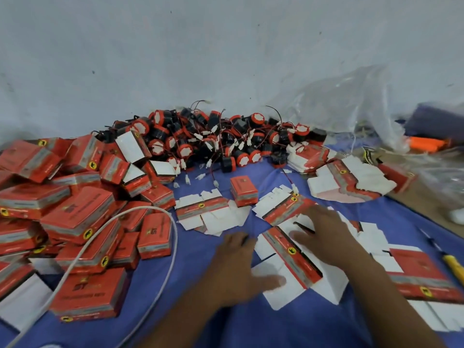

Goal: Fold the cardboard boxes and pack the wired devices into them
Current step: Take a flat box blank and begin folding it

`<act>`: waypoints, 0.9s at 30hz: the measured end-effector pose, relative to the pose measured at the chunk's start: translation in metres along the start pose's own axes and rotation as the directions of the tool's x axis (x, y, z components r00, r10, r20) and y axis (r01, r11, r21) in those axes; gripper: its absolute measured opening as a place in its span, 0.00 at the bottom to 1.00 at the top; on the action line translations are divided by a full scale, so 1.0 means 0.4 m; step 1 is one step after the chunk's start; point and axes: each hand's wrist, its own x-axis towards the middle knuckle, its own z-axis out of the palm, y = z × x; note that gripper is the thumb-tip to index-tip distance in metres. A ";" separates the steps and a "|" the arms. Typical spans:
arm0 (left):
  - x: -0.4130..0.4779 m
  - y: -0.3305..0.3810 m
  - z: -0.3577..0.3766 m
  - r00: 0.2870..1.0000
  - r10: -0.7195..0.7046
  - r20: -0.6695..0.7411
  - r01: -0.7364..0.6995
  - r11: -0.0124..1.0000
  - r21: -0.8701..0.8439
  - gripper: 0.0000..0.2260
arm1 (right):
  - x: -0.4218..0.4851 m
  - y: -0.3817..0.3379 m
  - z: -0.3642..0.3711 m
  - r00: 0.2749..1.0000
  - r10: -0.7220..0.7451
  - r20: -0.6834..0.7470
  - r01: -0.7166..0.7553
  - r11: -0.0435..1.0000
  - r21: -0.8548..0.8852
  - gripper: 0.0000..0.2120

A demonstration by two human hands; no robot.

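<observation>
Both hands lie lower centre on one flat box blank (293, 258) on the blue cloth (226, 320). Left hand (238, 262) is spread, thumb on the blank's white flap. Right hand (324, 234) lies flat with fingers splayed on its upper end; neither grips anything. Wired devices (213, 139) are heaped top centre against the wall. Folded boxes (75, 204) are piled at left, with a single folded box (243, 190) mid-frame. Stacked blanks (349, 182) sit upper right, and a white cable (164, 249) loops lower left.
</observation>
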 end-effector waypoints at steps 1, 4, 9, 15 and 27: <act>-0.003 0.016 0.012 0.996 -0.043 0.078 0.037 0.996 0.079 0.45 | -0.009 -0.015 0.006 0.999 -0.013 0.045 0.013 1.000 -0.004 0.31; -0.004 0.031 0.023 0.992 -0.106 0.073 0.098 0.990 0.105 0.42 | -0.023 -0.048 0.031 0.992 -0.020 0.128 0.038 0.989 -0.142 0.33; -0.008 0.004 0.005 0.997 -0.066 -0.049 0.066 0.998 -0.006 0.24 | -0.018 -0.085 0.021 0.969 -0.087 0.232 0.112 0.989 -0.096 0.37; -0.024 -0.052 -0.006 0.967 -0.084 -0.242 0.020 0.967 -0.255 0.19 | 0.016 -0.121 0.009 0.956 -0.062 0.287 0.105 0.985 -0.136 0.30; -0.029 -0.024 -0.047 0.771 -0.236 -0.592 -0.107 0.868 -0.486 0.38 | -0.020 -0.217 -0.022 1.000 0.003 -0.009 0.005 0.625 0.780 0.08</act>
